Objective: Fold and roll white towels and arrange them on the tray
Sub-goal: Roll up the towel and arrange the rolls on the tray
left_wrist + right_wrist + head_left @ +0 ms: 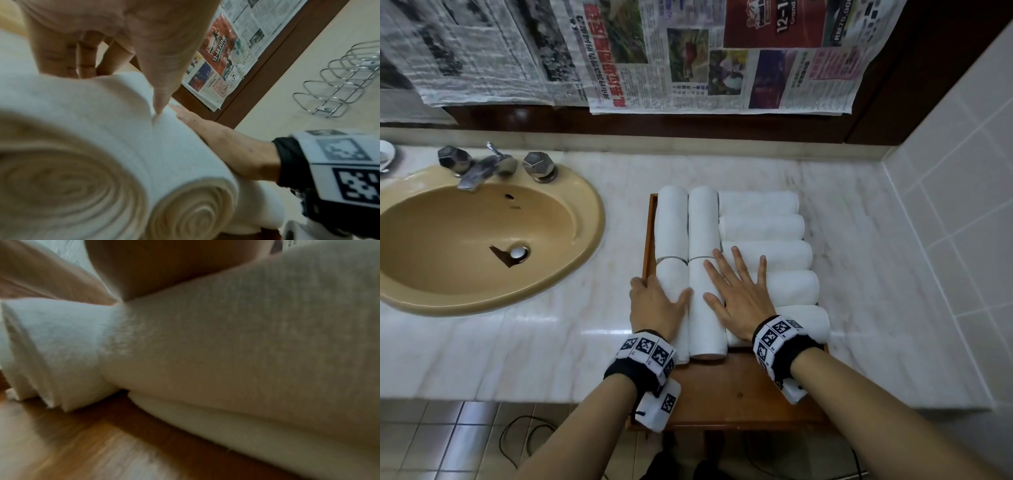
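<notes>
Neatly rolled white towels (763, 228), tray-packed (739, 387).

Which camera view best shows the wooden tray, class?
The head view: the wooden tray shows with rolled towels on it. The right wrist view shows only a blurred patch of its floor; the left wrist view barely a sliver.

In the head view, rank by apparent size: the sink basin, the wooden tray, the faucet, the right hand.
1. Sink basin
2. Wooden tray, close to the basin; towels hide much of it, so this order is unsure
3. Right hand
4. Faucet
</notes>
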`<move>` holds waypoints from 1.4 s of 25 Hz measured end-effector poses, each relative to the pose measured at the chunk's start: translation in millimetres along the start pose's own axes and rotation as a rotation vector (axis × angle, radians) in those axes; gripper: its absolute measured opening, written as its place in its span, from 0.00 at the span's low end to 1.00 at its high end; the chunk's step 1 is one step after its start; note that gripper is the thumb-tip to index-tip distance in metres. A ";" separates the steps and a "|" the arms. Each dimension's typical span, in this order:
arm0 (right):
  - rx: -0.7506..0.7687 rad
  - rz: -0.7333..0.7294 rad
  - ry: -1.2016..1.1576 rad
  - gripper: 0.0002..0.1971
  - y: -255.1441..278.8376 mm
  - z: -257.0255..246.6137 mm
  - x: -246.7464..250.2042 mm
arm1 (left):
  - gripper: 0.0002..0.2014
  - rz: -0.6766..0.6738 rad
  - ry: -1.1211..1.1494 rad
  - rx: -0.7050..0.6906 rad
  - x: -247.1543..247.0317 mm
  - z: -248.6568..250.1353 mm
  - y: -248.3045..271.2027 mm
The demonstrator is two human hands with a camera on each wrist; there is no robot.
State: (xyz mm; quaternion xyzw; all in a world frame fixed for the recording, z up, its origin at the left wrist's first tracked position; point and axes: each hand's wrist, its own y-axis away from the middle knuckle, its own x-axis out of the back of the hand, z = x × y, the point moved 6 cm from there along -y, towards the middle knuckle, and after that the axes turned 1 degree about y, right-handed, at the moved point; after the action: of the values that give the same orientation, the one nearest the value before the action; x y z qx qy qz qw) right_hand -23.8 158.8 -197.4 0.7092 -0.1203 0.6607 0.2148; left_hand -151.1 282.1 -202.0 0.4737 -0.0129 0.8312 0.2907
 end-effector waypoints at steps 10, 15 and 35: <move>-0.001 -0.002 0.016 0.34 2.0 -7.8 1.4 | 0.18 -0.041 0.178 -0.002 -1.0 -1.2 12.0; 0.001 -0.058 0.010 0.34 1.2 -10.3 6.1 | 0.21 -0.094 0.210 -0.053 -7.5 4.7 12.4; -0.031 -0.253 -0.170 0.34 -75.0 39.1 12.1 | 0.19 -0.211 0.014 0.105 9.2 64.0 -130.7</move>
State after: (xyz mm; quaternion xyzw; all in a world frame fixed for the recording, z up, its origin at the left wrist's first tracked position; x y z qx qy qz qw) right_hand 46.1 208.0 -197.8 0.7685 -0.0581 0.5642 0.2962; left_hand -39.9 376.0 -192.6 0.4813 0.0823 0.7988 0.3514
